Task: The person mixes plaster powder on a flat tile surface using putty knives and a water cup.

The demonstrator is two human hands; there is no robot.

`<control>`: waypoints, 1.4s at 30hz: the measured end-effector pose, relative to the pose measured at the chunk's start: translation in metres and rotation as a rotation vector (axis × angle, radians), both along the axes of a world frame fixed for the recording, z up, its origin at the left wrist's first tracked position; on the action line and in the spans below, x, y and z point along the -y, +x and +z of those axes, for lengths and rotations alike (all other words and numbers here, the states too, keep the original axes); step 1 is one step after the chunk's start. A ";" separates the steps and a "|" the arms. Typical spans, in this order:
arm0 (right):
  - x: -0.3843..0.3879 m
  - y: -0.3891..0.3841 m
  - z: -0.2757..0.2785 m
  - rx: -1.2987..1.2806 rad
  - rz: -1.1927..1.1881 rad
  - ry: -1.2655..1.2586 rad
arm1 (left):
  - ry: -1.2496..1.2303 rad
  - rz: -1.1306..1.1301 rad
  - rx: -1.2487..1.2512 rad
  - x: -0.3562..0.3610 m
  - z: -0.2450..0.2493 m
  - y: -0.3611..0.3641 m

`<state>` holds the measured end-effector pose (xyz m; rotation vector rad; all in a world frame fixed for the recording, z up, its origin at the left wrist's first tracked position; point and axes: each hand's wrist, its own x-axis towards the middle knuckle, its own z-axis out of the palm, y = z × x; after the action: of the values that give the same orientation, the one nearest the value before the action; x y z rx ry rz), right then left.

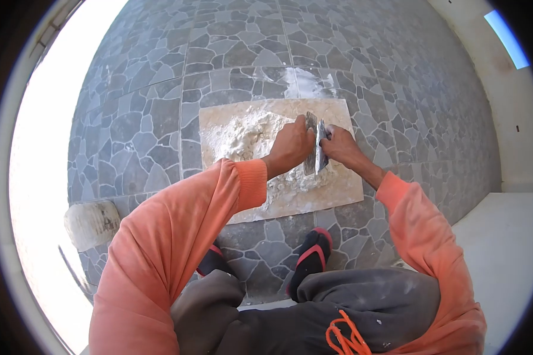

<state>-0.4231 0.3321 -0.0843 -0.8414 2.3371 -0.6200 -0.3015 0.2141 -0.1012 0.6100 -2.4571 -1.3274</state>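
Floor (148, 118) carries a tile (346, 192), centre, bearing a mortar (249, 133) heap, probably soft, heavy and sticky. Left hand (290, 147) and right hand (341, 146) fingers clamp a stiff trowel (311, 152) at the heap's right edge; grip by the handle.

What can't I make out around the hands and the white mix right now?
Head view:
- Handles of the scrapers: hidden inside left hand and right hand.
- Board near-left corner: covered by the left sleeve.
- Pale rounded object at left: partly washed out by glare.
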 end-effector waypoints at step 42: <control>-0.087 0.098 -0.059 0.593 -0.707 -0.561 | -0.153 -0.439 0.013 0.045 0.034 0.048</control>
<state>-0.3251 0.4191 -0.1436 0.0339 1.8647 -1.6161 -0.2535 0.1696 -0.0667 0.0380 -2.7743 -1.2564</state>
